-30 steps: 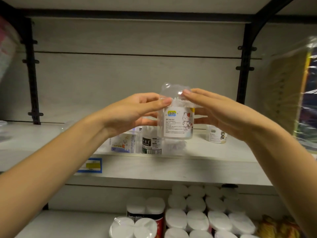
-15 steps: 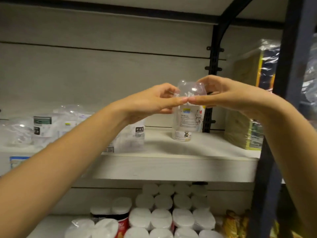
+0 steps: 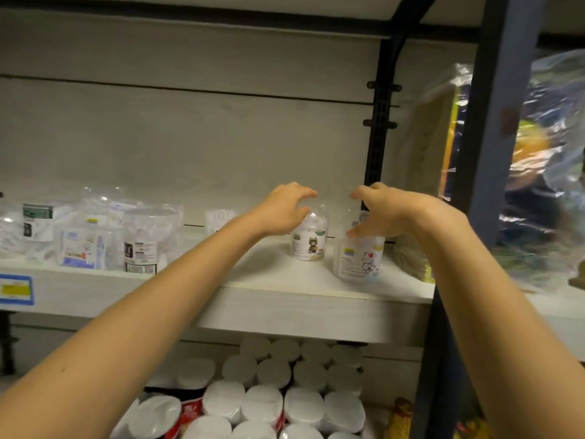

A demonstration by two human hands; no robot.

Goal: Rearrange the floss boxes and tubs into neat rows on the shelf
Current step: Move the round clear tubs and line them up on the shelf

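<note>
Hands in my head view are both up at the middle shelf (image 3: 285, 299), near its right end, a gap between them. My left hand (image 3: 285, 212) hovers over the tub with the cat picture (image 3: 308, 248), fingers loosely curled and apart, holding nothing that I can see. That tub stands upright, set back from the front edge.

My right hand (image 3: 387, 213) is spread over the tub with the white cartoon figure (image 3: 359, 261), which stands upright on the board, just right of the cat one and closer to me. The thumb (image 3: 353, 232) lies against the clear top of this tub, but the palm hides the rest, so I cannot tell whether the hand grips the tub or only touches it.

Further left on the same shelf, well apart from these two, sits a loose cluster of tubs and boxes (image 3: 139, 242), some in clear wrap, not lined up. A blue price tag (image 3: 15, 289) is stuck on the front edge below them.

Behind my right hand a black bracket strip (image 3: 380, 137) runs up the back wall. A dark post (image 3: 493, 122) stands in front on the right, with plastic-wrapped packs (image 3: 550, 172) beyond it. On the level below, white-lidded jars (image 3: 266, 403) are packed tightly together.
</note>
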